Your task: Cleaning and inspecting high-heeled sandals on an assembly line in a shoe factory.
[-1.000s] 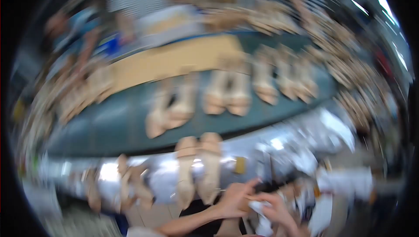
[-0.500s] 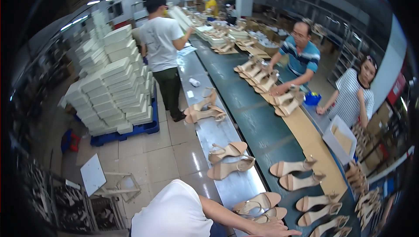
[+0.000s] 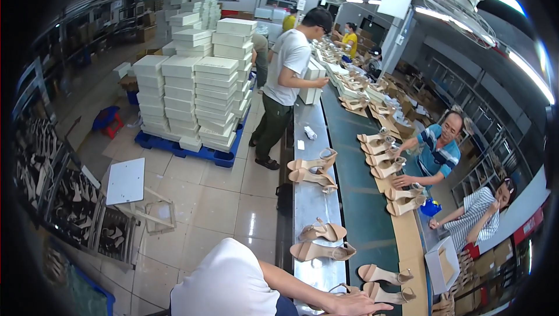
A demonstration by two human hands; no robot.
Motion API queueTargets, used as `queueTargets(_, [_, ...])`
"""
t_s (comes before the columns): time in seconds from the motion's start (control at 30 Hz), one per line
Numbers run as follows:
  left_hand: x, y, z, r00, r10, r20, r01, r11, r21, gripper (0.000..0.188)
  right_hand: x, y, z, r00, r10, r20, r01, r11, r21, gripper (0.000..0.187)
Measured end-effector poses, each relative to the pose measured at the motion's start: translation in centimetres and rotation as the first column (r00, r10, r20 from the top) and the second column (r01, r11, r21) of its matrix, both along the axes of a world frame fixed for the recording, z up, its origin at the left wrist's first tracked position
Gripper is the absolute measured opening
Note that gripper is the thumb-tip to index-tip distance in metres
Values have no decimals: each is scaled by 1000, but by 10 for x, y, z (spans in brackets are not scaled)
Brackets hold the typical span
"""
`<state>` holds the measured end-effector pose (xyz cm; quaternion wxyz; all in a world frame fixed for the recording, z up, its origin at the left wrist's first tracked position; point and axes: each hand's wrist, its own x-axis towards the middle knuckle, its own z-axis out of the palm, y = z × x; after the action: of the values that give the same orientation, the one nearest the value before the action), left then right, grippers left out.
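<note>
My left hand (image 3: 360,303) is at the lower edge, palm down with its fingers stretched out to the right, over the seam between a metal tabletop and a green conveyor belt. No object shows in its grip. Just beyond the fingertips lies a beige high-heeled sandal (image 3: 389,294), its mate (image 3: 384,273) beside it on the belt. Part of another sandal (image 3: 345,288) shows behind the hand. Farther up the metal top rest two more pairs, a nearer sandal (image 3: 321,252) among them. My right hand is out of view.
The green belt (image 3: 364,199) runs away from me beside the metal tabletop (image 3: 308,208). Across it, a person in a blue striped shirt (image 3: 439,150) handles a row of sandals. A person in white (image 3: 285,71) holds white boxes (image 3: 313,80). Box stacks (image 3: 215,94) stand on a blue pallet (image 3: 224,159).
The view has swung left and up, so the scene sits farther right and lower. The person in white has brought the white boxes down to the table edge. My left hand stays stretched out.
</note>
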<state>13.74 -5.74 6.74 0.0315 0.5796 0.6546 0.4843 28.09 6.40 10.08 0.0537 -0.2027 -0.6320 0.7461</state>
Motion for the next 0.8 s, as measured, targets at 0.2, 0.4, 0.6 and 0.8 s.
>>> queueTargets(0.2, [6,-23,4,995,100,23,-99,994,-49,81,-17,3,-16,977,208,-41,-195,958,210,22])
queueTargets(0.4, [1,-36,-12,986,68,150,-59,996,-64,110,-48,22,-43,923,346,168,-354,935,19,45])
queueTargets(0.6, [-17,-57,5,985,137,106,-129,989,-78,108,-64,-3,-56,970,213,-116,-175,946,272,31])
queueTargets(0.8, [-51,-106,1,966,235,112,-231,972,-50,104,-120,-55,-20,939,338,-59,-293,878,379,33])
